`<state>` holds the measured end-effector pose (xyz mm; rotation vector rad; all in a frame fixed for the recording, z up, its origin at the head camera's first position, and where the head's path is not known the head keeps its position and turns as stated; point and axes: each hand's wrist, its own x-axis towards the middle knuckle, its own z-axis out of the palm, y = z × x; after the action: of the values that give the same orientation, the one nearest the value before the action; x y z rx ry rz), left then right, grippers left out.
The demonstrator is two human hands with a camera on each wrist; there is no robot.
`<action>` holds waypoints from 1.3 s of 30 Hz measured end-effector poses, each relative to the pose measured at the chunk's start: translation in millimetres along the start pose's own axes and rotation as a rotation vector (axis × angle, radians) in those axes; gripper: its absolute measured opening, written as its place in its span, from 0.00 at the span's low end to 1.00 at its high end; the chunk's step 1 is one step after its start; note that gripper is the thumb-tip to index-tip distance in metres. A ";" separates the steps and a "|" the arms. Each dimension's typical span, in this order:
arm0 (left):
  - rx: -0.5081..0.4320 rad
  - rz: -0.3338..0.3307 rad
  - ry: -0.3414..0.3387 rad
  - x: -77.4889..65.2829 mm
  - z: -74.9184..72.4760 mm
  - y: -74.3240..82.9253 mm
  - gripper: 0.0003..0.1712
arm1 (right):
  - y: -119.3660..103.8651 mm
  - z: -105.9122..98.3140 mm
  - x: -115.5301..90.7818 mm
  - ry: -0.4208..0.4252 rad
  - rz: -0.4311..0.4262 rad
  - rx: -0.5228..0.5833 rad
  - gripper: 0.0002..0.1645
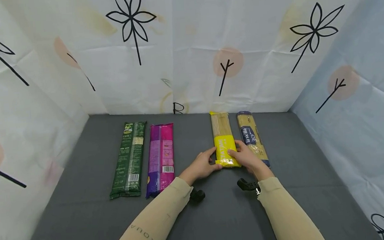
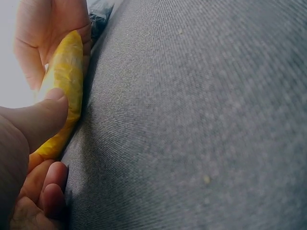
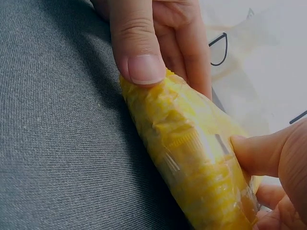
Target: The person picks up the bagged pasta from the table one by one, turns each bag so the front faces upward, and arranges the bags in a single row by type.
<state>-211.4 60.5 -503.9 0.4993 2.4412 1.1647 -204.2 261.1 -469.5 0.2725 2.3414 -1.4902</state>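
Observation:
A yellow pack of spaghetti (image 1: 224, 143) lies on the grey cloth, with pale strands showing through the clear film at its far half. My left hand (image 1: 202, 165) grips its near left corner, the thumb (image 2: 53, 108) at the near end and the fingers along the left side. From the other side my right hand (image 1: 248, 157) holds it, thumb on the top face and fingers around the right edge. In the right wrist view the crinkled near end of the pack (image 3: 187, 153) shows between both hands.
Just right of the right hand lies a blue and gold "la sicilia" pasta pack (image 1: 251, 134). Left of the arms are a pink and purple pack (image 1: 160, 152) and a dark green pack (image 1: 128, 159). A white printed curtain (image 1: 192, 71) encloses the grey table (image 1: 95, 216) at back and sides.

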 end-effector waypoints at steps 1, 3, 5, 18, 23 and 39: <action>-0.001 -0.001 -0.001 -1.2 -0.3 0.7 0.47 | 0.3 0.0 -0.1 0.001 0.001 -0.007 0.41; -0.008 -0.001 -0.003 -3.3 -0.2 1.4 0.47 | 1.1 0.3 -0.8 0.004 0.000 -0.016 0.41; -0.018 -0.001 -0.005 -5.5 -0.5 2.0 0.47 | 0.9 0.8 -1.7 0.009 0.002 -0.021 0.41; 0.013 0.007 0.014 -4.9 -1.6 1.2 0.46 | -8.8 10.7 -9.3 0.101 -0.089 -0.170 0.38; 0.049 0.009 0.009 -8.9 -5.1 0.4 0.45 | -11.1 17.7 -12.6 0.208 -0.141 -0.346 0.36; -0.154 0.105 0.126 -47.7 -45.4 -9.0 0.28 | -23.5 47.2 -26.8 0.261 -0.335 -0.389 0.35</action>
<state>-193.8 3.0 -475.7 0.5270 2.4292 1.4554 -178.7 209.1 -457.6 -0.0322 2.9406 -1.1432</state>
